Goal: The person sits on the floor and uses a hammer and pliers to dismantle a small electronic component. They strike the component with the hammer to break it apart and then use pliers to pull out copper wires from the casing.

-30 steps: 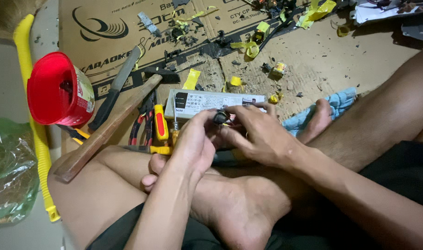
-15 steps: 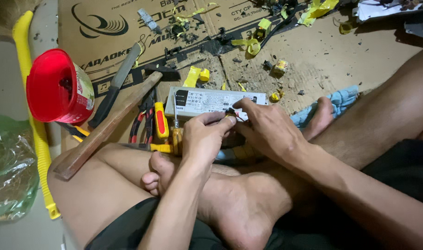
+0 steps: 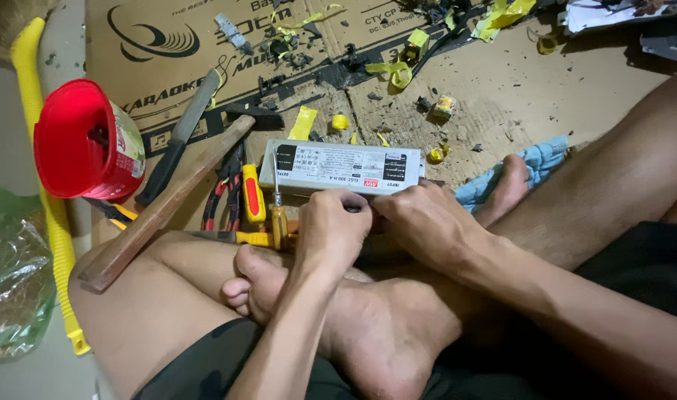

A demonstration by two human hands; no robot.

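Head view looks down on a person sitting cross-legged on the floor, both hands meeting just near of a long grey power supply box (image 3: 342, 167) that lies on flattened cardboard (image 3: 168, 44). The box's long axis runs left to right, and it sits immediately beyond the hands, its near edge touching or almost touching the knuckles. The left hand (image 3: 331, 230) is curled closed, fingertips pinched on something small and dark at the box's near edge; what it is cannot be made out. The right hand (image 3: 427, 222) is also curled, fingers bent toward the same spot, pressed against the left hand; whether it grips anything of its own is hidden. Both hands are equally close to the box, with the left one nearer its middle and the right nearer its right end.

Just left of the left hand stands a yellow-handled screwdriver (image 3: 277, 215), shaft pointing far. Red pliers (image 3: 223, 196) and a wooden-handled hammer (image 3: 168, 204) lie farther left, with a red tub (image 3: 86, 141) beyond them. A blue cloth (image 3: 534, 167) lies right of the box by the person's toes.
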